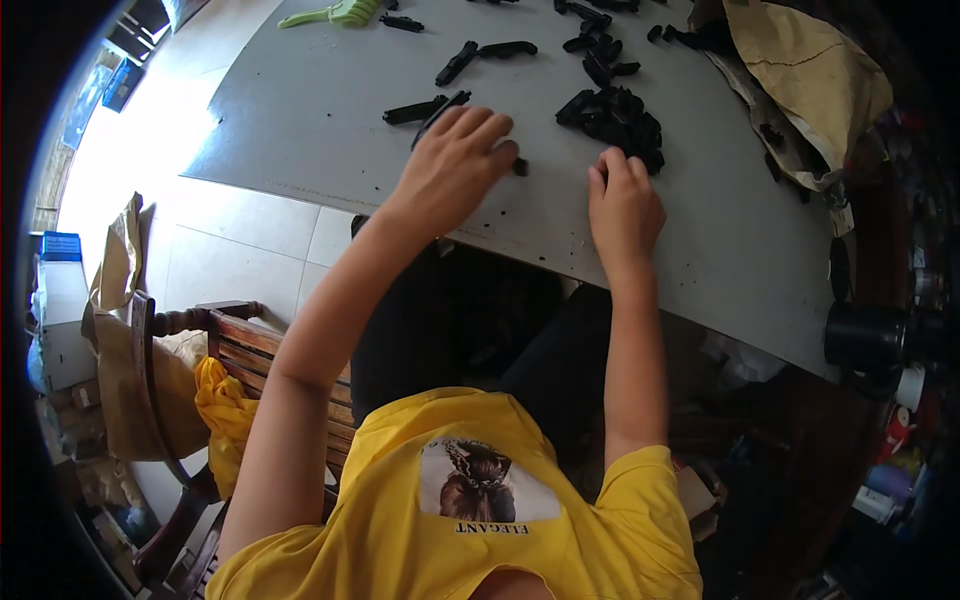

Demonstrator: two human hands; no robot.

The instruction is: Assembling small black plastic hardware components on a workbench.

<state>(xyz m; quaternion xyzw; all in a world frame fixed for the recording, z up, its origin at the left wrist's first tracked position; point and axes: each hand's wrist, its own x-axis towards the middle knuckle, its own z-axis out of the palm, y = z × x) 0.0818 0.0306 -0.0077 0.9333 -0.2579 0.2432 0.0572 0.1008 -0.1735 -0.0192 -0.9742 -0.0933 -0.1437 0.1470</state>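
Observation:
My left hand (452,168) is over the table near its front edge, fingers curled round a long black plastic piece (437,117) whose end sticks out past the knuckles. A small dark end (520,167) shows below the fingertips; I cannot tell if it belongs to the same piece. Just beyond lies another narrow black piece (408,111). My right hand (628,205) rests at the near side of a heap of black plastic pieces (612,120). Its thumb and fingers are pinched together, and whatever is between them is hidden.
Two black pieces (487,58) lie farther back on the grey table (300,130), with more black pieces (597,55) behind the heap. A green brush (335,13) is at the far left. An opened brown paper bag (805,75) stands right. A wooden chair (240,345) is at my left.

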